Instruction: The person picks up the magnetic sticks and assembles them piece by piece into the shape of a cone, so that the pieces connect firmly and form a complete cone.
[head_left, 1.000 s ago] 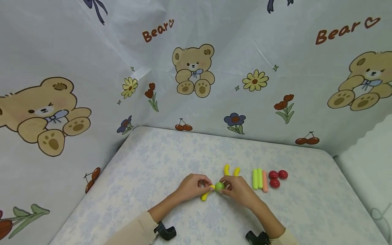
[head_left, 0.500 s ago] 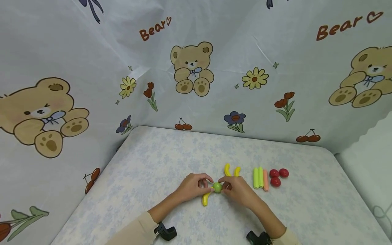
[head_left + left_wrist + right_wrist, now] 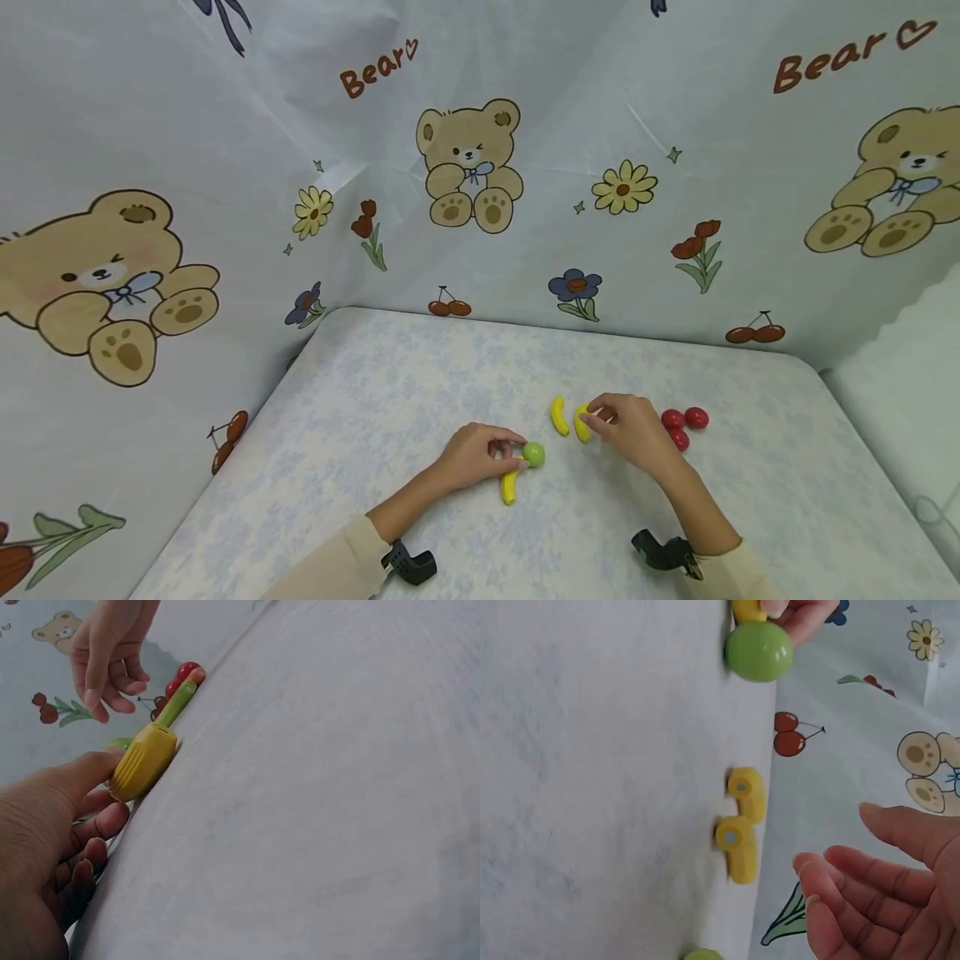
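Observation:
My left hand holds a green ball at its left side, with thumb and index finger against it. A small yellow toy banana lies on the table under that thumb, one end beside the ball. My right hand hovers near two more toy bananas. Its fingertips overlap the right banana in the head view, while the left banana lies free. In the right wrist view that hand has loosely bent fingers, holds nothing and is apart from both bananas.
Red balls lie in a cluster to the right, partly behind the right hand. In the left wrist view a light green stick leads back toward an orange one. A bear-printed cloth stands behind the table.
My right hand has left the green ball and moved right and farther back, to the bananas, now covering the sticks. The left hand stays nearly in place beside the ball.

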### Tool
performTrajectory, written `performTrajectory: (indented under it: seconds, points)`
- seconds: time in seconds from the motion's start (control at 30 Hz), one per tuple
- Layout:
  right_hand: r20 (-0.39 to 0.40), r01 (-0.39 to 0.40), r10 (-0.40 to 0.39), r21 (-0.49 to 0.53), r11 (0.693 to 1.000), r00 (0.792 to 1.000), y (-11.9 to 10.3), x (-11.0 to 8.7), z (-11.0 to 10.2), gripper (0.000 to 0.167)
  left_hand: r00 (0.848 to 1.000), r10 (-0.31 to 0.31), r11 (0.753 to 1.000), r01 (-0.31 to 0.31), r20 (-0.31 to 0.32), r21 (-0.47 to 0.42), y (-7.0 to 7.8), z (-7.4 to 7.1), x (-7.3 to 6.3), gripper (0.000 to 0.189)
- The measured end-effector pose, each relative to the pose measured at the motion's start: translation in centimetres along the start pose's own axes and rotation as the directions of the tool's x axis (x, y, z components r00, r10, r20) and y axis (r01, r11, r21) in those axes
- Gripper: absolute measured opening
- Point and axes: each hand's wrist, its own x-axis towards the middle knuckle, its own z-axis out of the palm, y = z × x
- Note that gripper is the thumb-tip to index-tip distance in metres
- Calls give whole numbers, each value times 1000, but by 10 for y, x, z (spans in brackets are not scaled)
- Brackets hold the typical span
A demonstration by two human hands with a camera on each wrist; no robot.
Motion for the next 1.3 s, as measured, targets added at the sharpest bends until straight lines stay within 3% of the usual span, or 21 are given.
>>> performTrajectory:
  seconds: [0.43, 0.7, 0.87, 1.07, 1.3]
  points:
    - [47, -203, 214, -177, 963, 976, 5, 32, 11, 30, 1000, -8, 1000, 8, -5, 7, 0, -3, 0, 33]
    - [119, -168, 190, -176, 970, 974, 5, 41, 14, 22, 1000, -1, 1000, 1, -9, -1, -3, 0, 1, 33]
    - [146, -168, 196, -184, 969, 970, 5, 42, 17, 26, 1000, 11, 1000, -11, -12, 2, -2, 1, 1, 33]
    - [154, -166, 206, -237, 957, 966, 8, 44, 20, 29, 1000, 1, 1000, -1, 4, -2, 0, 1, 1, 33]
    - [136, -145, 176, -213, 966, 975, 7, 39, 17, 21, 1000, -13, 1000, 13, -2, 5, 0, 0, 0, 32]
